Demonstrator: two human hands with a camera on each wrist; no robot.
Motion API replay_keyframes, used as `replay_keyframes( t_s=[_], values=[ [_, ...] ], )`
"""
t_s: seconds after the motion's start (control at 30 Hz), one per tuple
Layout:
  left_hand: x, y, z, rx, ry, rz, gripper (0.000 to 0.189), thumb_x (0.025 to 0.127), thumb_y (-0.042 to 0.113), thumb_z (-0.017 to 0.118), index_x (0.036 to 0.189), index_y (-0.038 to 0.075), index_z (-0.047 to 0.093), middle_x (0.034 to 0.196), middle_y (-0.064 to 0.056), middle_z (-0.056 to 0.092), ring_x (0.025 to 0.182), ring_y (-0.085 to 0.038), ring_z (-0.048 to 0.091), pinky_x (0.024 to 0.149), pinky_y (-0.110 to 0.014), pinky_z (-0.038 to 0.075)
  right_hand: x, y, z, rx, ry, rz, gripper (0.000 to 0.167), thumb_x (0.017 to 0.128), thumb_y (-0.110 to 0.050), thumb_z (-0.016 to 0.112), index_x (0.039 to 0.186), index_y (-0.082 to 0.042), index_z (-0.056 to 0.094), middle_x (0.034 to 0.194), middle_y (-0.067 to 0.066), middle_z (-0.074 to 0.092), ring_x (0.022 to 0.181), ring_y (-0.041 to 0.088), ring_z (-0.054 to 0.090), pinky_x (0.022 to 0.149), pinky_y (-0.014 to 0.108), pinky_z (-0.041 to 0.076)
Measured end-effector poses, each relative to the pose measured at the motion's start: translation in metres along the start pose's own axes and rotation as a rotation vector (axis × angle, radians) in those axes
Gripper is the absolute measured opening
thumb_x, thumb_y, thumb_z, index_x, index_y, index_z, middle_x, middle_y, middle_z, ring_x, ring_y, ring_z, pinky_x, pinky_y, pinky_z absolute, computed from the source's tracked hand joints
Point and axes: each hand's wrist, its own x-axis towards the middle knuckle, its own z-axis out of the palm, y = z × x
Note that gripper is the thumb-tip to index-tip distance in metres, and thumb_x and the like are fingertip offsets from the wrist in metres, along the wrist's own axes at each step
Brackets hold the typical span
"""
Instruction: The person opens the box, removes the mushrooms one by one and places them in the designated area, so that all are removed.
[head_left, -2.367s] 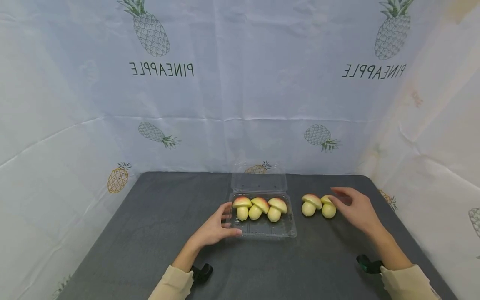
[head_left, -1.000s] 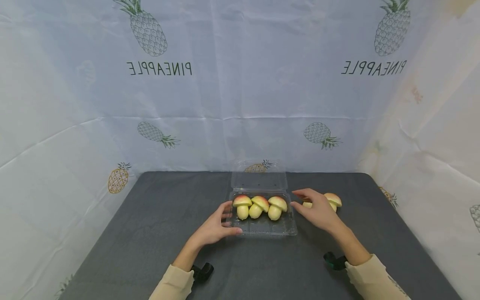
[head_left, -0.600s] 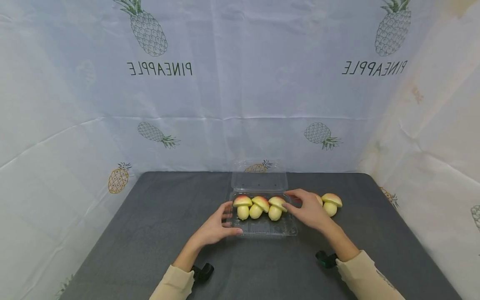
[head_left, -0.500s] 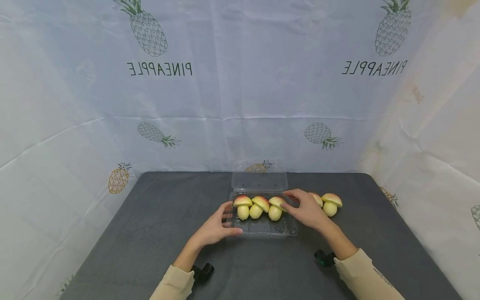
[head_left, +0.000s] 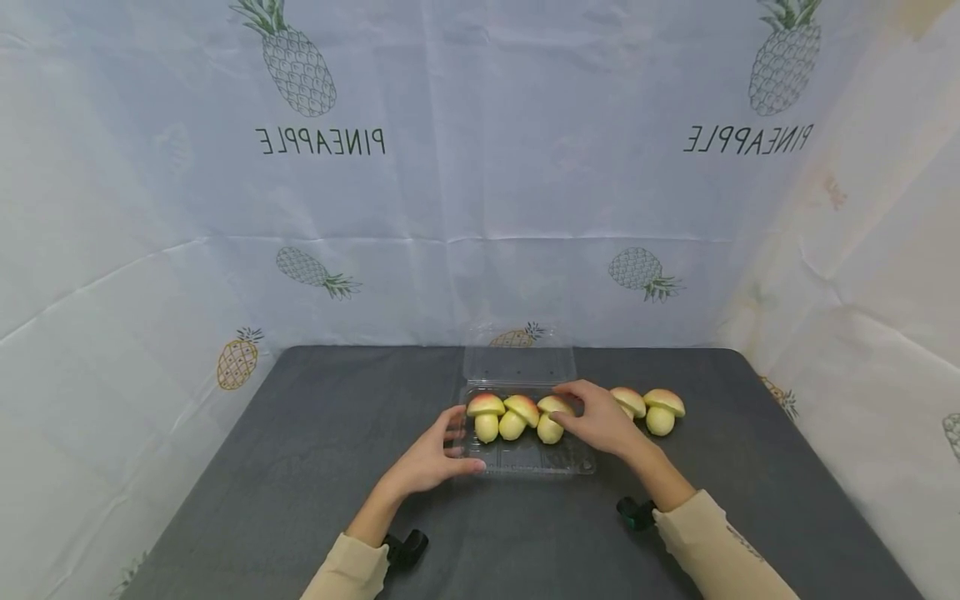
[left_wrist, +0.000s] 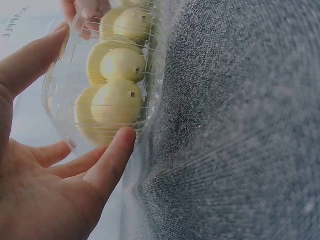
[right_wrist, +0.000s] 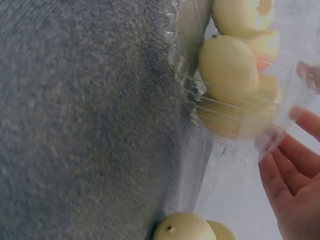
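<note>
A clear plastic clamshell box (head_left: 517, 460) stands on the dark table with its lid raised at the back. Side by side in it sit three yellow mushroom-shaped pieces (head_left: 486, 417) with red-tinged caps. My left hand (head_left: 426, 458) grips the box's left end, thumb at the front corner and fingers along the side. Over the box's right rim reaches my right hand (head_left: 602, 421), thumb and forefinger spread around the cap of the rightmost mushroom-shaped piece (head_left: 550, 431). In the right wrist view its other fingers (right_wrist: 274, 182) are at the box's clear plastic edge.
Two more mushroom-shaped pieces (head_left: 661, 412) lie on the table (head_left: 480, 533) to the right of the box, one partly behind my right hand. The upright lid (head_left: 517, 363) stands near the white pineapple-print cloth (head_left: 480, 192) behind the table. Dark wrist cameras (head_left: 406, 548) sit below both hands.
My right hand has moved left from the loose mushroom-shaped pieces to over the right part of the box. The left hand and the box have stayed in place.
</note>
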Motion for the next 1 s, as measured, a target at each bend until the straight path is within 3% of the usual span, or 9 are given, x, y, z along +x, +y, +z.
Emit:
replay_keyframes(
  t_s=[0.53,1.0],
  values=[
    [0.000,-0.001,0.000,0.001,-0.005,0.009,0.096,0.089,0.028,0.082,0.162,0.011,0.021,0.159,-0.020,0.032,0.139,-0.040,0.044,0.106,-0.054,0.047,0.008,0.006,0.013,-0.127,0.039,-0.007,0.034,0.094,-0.021,0.076,0.124,-0.006,0.070,0.118,0.010,0.066,0.108,0.031,0.060,0.089,0.050,0.052],
    [-0.001,0.000,-0.001,-0.007,-0.009,0.016,0.097,0.089,0.028,0.082,0.162,0.010,0.020,0.159,-0.021,0.032,0.140,-0.040,0.043,0.107,-0.053,0.047,0.004,0.003,0.007,-0.092,0.060,-0.017,0.028,0.097,-0.019,0.071,0.123,-0.006,0.072,0.119,0.009,0.067,0.106,0.030,0.061,0.086,0.049,0.053]
  ],
)
